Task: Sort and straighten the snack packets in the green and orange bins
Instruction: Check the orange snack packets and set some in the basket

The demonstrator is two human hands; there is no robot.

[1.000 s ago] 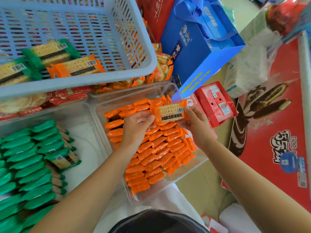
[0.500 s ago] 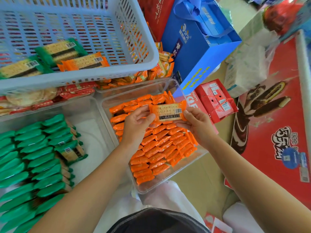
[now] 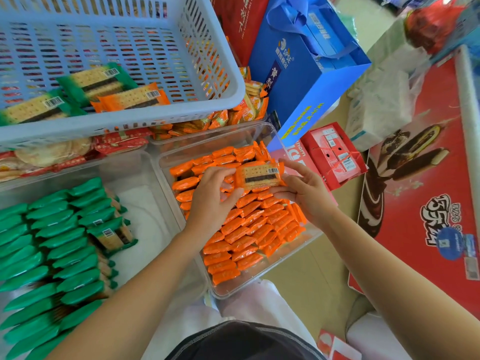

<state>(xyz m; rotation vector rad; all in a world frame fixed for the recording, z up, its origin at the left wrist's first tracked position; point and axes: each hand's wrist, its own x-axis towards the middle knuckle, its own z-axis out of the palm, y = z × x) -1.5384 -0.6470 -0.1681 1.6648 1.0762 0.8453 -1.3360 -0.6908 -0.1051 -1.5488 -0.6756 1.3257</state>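
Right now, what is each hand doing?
Left hand: holds the orange packet by its left end.
Right hand: pinches the same packet's right end.

Packet (image 3: 259, 175) between left hand (image 3: 210, 201) and right hand (image 3: 306, 193), over one bin (image 3: 259, 289); second bin (image 3: 145, 216) left of them, basket (image 3: 130, 120) beyond both hands.

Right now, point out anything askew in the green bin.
One green packet in the green bin lies face up, barcode showing, at the edge of the rows, while the others stand on edge.
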